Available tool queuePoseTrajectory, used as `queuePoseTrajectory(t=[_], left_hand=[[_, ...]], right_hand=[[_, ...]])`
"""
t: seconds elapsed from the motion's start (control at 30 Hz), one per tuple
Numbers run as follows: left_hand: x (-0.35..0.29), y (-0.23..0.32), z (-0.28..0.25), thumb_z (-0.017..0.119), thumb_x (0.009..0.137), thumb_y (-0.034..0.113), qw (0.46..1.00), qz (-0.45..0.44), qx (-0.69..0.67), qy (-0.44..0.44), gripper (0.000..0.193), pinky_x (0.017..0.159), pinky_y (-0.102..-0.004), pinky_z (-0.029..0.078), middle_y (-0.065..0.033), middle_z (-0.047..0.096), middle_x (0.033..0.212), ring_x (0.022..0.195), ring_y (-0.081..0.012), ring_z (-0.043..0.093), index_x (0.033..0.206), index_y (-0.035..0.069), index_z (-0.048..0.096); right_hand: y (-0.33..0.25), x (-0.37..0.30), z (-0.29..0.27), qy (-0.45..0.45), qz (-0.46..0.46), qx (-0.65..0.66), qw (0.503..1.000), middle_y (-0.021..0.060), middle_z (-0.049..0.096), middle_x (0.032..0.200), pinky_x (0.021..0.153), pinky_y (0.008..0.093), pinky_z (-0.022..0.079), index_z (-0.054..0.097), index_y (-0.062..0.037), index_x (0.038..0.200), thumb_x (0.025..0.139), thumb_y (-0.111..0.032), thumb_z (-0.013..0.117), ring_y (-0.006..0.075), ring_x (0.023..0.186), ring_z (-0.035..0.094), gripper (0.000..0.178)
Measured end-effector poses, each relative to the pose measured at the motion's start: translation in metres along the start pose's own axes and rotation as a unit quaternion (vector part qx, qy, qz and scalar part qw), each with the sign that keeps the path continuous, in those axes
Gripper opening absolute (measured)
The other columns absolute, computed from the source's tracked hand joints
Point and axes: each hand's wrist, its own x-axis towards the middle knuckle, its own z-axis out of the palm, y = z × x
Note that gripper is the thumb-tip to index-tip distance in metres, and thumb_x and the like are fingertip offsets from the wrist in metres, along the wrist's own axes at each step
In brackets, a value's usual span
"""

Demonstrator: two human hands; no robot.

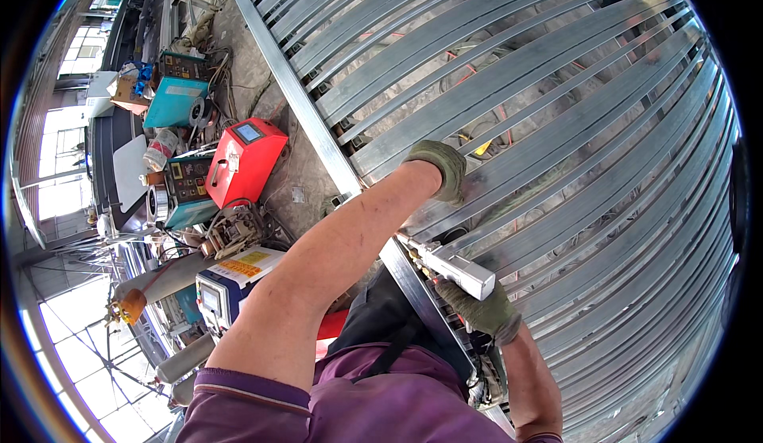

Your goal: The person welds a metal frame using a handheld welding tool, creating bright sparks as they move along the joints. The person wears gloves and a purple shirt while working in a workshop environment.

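Long galvanized metal bars lie in parallel rows across a frame, with gaps between them. My left hand, in a green work glove, rests on the bars near the frame's left rail, fingers curled downward. Its fingertips are hidden, so I cannot see what is under them. My right hand, gloved the same way, is closed around a silver, box-shaped welding gun. The gun's narrow, fitting-studded end points to the upper left, by the edge rail. My right fingers are partly covered by the gun's body.
Left of the rail, on the concrete floor, stand a red machine with a small screen, teal machines and a blue-and-white unit. Grey gas cylinders lie nearby. Cables and hoses run over the floor beneath the bars.
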Motion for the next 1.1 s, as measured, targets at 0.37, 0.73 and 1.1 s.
queuePoseTrajectory(t=[0.37,0.73,1.1], left_hand=[[0.003,-0.001,0.006,0.077,0.093,0.059,1.000,-0.003,-0.006,0.026,0.060,0.097,-0.0477,0.061,-0.0136,0.082,0.121,0.114,-0.0358,0.078,0.125,0.009,0.082],[-0.001,0.000,0.003,0.078,0.092,0.058,1.000,-0.007,-0.015,0.019,0.059,0.097,-0.0480,0.060,-0.0134,0.082,0.122,0.114,-0.0355,0.077,0.126,0.010,0.083],[0.003,-0.001,0.004,0.078,0.092,0.059,1.000,-0.013,-0.018,0.008,0.060,0.098,-0.0475,0.061,-0.0136,0.082,0.121,0.114,-0.0359,0.078,0.127,0.010,0.082]], right_hand=[[-0.007,-0.004,-0.001,-0.008,0.030,0.006,1.000,0.0101,0.082,0.122,0.091,0.0329,0.062,0.072,-0.0024,0.139,0.102,-0.030,0.084,0.0155,0.111,0.077,0.048],[-0.009,-0.006,0.000,0.006,0.000,-0.037,0.999,0.0103,0.082,0.116,0.086,0.0339,0.061,0.073,-0.0027,0.138,0.103,-0.031,0.082,0.0164,0.102,0.078,0.046],[-0.008,-0.007,-0.001,0.001,-0.013,-0.002,1.000,0.0085,0.082,0.115,0.086,0.0327,0.062,0.073,-0.0019,0.135,0.103,-0.026,0.084,0.0139,0.103,0.077,0.042]])
